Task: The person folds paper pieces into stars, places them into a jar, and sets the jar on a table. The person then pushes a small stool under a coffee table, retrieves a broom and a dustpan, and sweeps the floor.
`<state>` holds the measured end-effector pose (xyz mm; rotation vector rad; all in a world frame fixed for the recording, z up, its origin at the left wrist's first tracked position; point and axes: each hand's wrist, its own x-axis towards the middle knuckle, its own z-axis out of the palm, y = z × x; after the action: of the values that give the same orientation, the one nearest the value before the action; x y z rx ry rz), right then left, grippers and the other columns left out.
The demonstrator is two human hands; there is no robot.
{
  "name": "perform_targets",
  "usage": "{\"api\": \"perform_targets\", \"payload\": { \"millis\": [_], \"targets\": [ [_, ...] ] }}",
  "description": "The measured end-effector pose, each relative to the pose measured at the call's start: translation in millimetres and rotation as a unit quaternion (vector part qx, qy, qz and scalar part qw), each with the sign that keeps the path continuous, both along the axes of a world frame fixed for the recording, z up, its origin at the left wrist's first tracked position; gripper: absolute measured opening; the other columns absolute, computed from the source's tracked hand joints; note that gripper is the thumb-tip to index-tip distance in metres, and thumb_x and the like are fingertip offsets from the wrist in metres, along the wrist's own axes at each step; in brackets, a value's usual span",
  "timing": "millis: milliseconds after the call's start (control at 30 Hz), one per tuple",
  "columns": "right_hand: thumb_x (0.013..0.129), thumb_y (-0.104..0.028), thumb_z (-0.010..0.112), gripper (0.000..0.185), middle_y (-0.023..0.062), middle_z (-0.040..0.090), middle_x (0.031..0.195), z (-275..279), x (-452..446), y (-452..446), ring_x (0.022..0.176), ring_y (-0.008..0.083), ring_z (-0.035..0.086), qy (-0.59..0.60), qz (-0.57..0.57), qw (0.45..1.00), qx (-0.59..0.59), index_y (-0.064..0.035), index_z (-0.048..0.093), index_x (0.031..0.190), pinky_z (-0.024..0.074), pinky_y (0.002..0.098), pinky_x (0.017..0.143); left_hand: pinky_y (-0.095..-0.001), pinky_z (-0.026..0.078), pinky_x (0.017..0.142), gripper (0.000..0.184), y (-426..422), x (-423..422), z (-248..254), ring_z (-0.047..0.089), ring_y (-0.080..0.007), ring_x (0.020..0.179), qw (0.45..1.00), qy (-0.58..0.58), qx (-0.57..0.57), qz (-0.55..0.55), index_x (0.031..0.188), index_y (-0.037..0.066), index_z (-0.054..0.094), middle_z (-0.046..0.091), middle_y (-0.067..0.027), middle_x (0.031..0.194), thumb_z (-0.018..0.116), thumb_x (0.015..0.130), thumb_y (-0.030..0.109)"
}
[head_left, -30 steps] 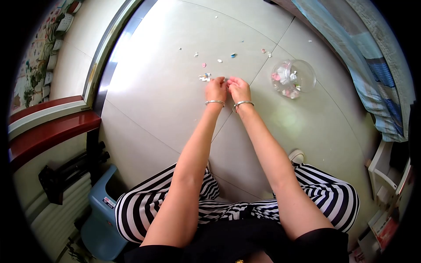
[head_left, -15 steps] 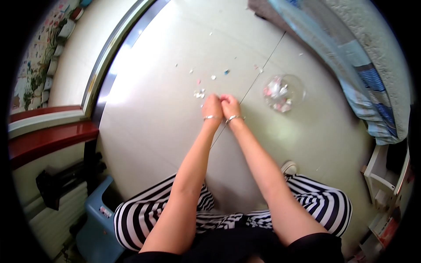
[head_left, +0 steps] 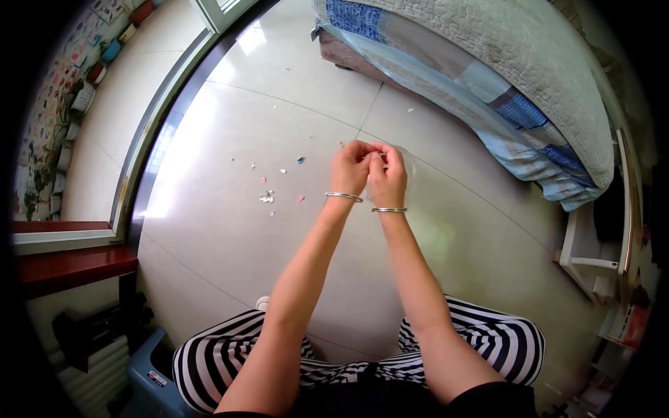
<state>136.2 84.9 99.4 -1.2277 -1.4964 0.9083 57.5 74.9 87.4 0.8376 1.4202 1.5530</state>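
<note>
My left hand (head_left: pixel 352 168) and my right hand (head_left: pixel 388 174) are raised side by side, fingertips meeting above the tiled floor. The fingers of both are closed together around something small that I cannot make out. Just behind my right hand, the clear round container (head_left: pixel 412 167) shows only as a faint rim; its contents are mostly hidden. To the left of my hands lie small paper scraps: a whitish cluster (head_left: pixel 266 198), a pink scrap (head_left: pixel 300 200), a blue scrap (head_left: pixel 300 160) and a white scrap (head_left: pixel 283 171).
A bed with a quilted cover (head_left: pixel 481 42) stands at the upper right. A blue plastic stool (head_left: pixel 157 373) is at the lower left, below a red ledge (head_left: pixel 77 270). White shelving (head_left: pixel 592 258) stands at the right. Potted plants line the far left.
The view has turned right, bringing more of the bed into sight. My joined hands have moved away from the scraps and now overlap the clear container. A pink scrap shows beside the whitish cluster.
</note>
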Motion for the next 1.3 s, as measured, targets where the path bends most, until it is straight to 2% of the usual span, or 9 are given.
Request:
{"api": "perform_targets", "payload": {
  "millis": [133,233,367,433,567,733,867,1200,1300],
  "targets": [
    [0.083,-0.012,0.054,0.018,0.0119,0.058,0.09,-29,37,12,0.079,0.0237,0.058,-0.131,-0.026,0.991,0.031,-0.0038,0.061,0.097,0.0489,0.033,0.068,-0.0258,0.052,0.061,0.017,5,28,-30,0.065,-0.0142,0.074,0.963,0.266,-0.044,-0.009,0.098,-0.002,0.065,0.066,-0.0106,0.083,0.06,0.084,0.005],
    [0.082,-0.011,0.055,0.017,0.0107,0.058,0.089,-28,44,11,0.075,0.0243,0.059,-0.207,-0.041,0.977,-0.014,-0.0048,0.061,0.097,0.0492,0.0331,0.068,-0.0268,0.051,0.059,0.018,-2,36,-27,0.065,-0.0151,0.074,0.992,0.12,-0.034,-0.003,0.1,-0.001,0.065,0.067,-0.0099,0.083,0.06,0.085,0.008],
    [0.082,-0.007,0.055,0.015,0.0111,0.062,0.088,-19,12,-1,0.071,0.0222,0.061,-0.057,-0.004,0.998,0.001,-0.0038,0.062,0.095,0.0503,0.0316,0.064,-0.029,0.05,0.059,0.013,-17,12,-27,0.064,-0.0177,0.065,0.994,0.089,-0.02,0.057,0.091,-0.001,0.064,0.066,-0.0119,0.08,0.061,0.084,0.009],
    [0.083,-0.007,0.055,0.015,0.0119,0.064,0.085,-21,-15,-11,0.073,0.0208,0.063,0.031,0.064,0.997,0.003,-0.0013,0.062,0.095,0.0508,0.0301,0.065,-0.0229,0.049,0.063,0.014,-25,-7,-50,0.059,-0.0091,0.07,0.991,0.075,0.01,0.11,0.093,-0.003,0.063,0.065,-0.0064,0.079,0.06,0.087,0.009],
    [0.081,-0.006,0.054,0.019,0.0127,0.067,0.084,-63,-65,-37,0.072,0.02,0.066,0.067,0.135,0.981,-0.121,0.0011,0.06,0.097,0.0521,0.0295,0.067,-0.0232,0.049,0.064,0.012,-61,-62,-102,0.06,-0.0092,0.07,0.957,0.184,-0.065,0.213,0.092,-0.002,0.064,0.066,-0.0064,0.078,0.061,0.085,0.008],
    [0.077,-0.003,0.049,0.035,0.0168,0.066,0.102,-131,-89,-71,0.097,0.0241,0.064,-0.044,0.152,0.952,-0.262,0.0035,0.056,0.111,0.0488,0.0328,0.086,-0.0292,0.051,0.07,0.016,-113,-96,-130,0.065,-0.0194,0.073,0.893,0.325,-0.256,0.176,0.095,0.004,0.066,0.067,-0.0099,0.084,0.063,0.081,0.01],
    [0.076,-0.002,0.049,0.037,0.0185,0.065,0.103,-154,-93,-84,0.099,0.0251,0.063,-0.071,0.131,0.945,-0.29,0.0045,0.056,0.112,0.048,0.0325,0.088,-0.0385,0.049,0.07,0.011,-125,-94,-138,0.06,-0.0295,0.081,0.892,0.362,-0.238,0.129,0.09,0.013,0.066,0.061,-0.0105,0.088,0.063,0.079,0.016],
    [0.076,-0.006,0.05,0.034,0.0158,0.066,0.102,-159,-101,-79,0.095,0.0268,0.063,-0.084,0.138,0.939,-0.302,0.002,0.06,0.108,0.048,0.0336,0.086,-0.0414,0.05,0.067,0.007,-112,-92,-138,0.06,-0.0329,0.082,0.795,0.513,-0.32,0.039,0.085,0.008,0.057,0.059,-0.0121,0.086,0.058,0.079,0.012],
    [0.078,-0.009,0.054,0.027,0.0151,0.067,0.096,-147,-99,-75,0.088,0.0257,0.064,-0.074,0.123,0.942,-0.303,0.0017,0.062,0.101,0.0492,0.0332,0.081,-0.041,0.049,0.065,0.009,-110,-86,-133,0.059,-0.0344,0.08,0.84,0.475,-0.256,0.059,0.087,0.006,0.054,0.058,-0.0131,0.086,0.057,0.079,0.01]
  ]
}}
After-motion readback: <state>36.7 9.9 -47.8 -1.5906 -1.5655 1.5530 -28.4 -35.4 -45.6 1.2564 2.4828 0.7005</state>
